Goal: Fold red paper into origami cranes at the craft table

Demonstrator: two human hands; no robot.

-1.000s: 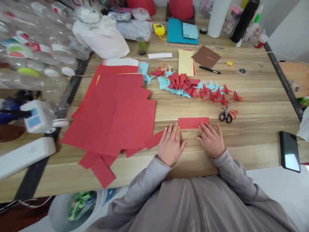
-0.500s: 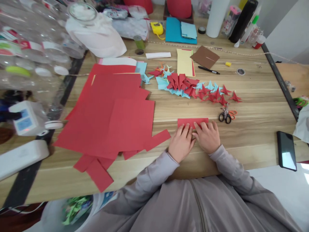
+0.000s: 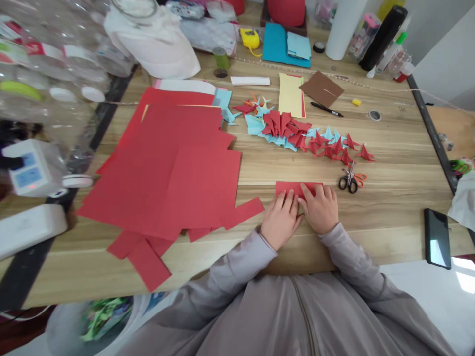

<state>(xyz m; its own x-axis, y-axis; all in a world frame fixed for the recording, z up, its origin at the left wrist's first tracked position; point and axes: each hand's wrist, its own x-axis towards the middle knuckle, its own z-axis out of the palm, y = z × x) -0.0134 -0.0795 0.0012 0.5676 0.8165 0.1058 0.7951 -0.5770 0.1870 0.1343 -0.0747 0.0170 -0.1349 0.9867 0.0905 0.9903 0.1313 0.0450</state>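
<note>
A folded strip of red paper (image 3: 293, 188) lies flat on the wooden table in front of me. My left hand (image 3: 281, 217) rests its outstretched fingertips on the strip's lower left part, pressing down. Beside it, my right hand (image 3: 319, 207) is laid over the right half, its index finger reaching up onto the paper and its thumb close to the left fingers. Both hands look open, with fingers on top of the strip; its lower edge is hidden beneath them. To the left are large red sheets (image 3: 200, 188) and a narrow red offcut (image 3: 244, 213).
Scissors (image 3: 349, 183) lie right of my hands. Beyond them runs a row of folded red and blue paper cranes (image 3: 336, 147). A black pen (image 3: 327, 109), yellow paper (image 3: 291, 94), brown paper (image 3: 321, 89) and tape measure (image 3: 250, 39) sit farther back. A phone (image 3: 437, 237) is at the right edge.
My right hand's fingers have shifted slightly on the red strip, the index finger now straighter. My left hand stays in place on the paper. The whole view has tilted a little.
</note>
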